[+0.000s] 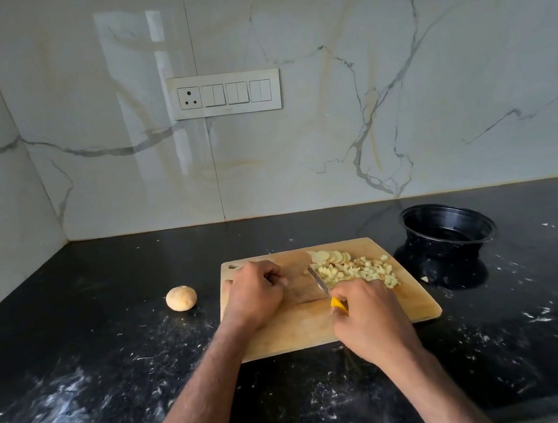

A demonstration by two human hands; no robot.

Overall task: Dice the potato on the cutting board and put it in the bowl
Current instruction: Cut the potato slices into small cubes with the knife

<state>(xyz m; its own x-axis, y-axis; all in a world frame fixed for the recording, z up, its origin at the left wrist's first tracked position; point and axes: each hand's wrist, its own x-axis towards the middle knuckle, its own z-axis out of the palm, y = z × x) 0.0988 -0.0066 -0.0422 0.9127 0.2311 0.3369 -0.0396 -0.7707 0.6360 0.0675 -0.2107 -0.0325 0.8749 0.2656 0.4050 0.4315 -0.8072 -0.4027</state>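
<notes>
A wooden cutting board [289,334] lies on the black counter. A pile of diced potato [360,269] covers its right part, with a few round potato slices [332,257] at the far edge. My right hand [371,317] grips a knife by its yellow handle [338,304]; the blade [318,280] rests against the left side of the pile. My left hand [255,291] rests on the board's left part with fingers curled, holding nothing that I can see. An empty black bowl [450,226] stands right of the board.
A whole unpeeled potato [181,298] sits on the counter left of the board. White specks and smears dust the black counter [79,389]. A marble wall with a switch panel [224,93] rises behind, and a side wall closes the left.
</notes>
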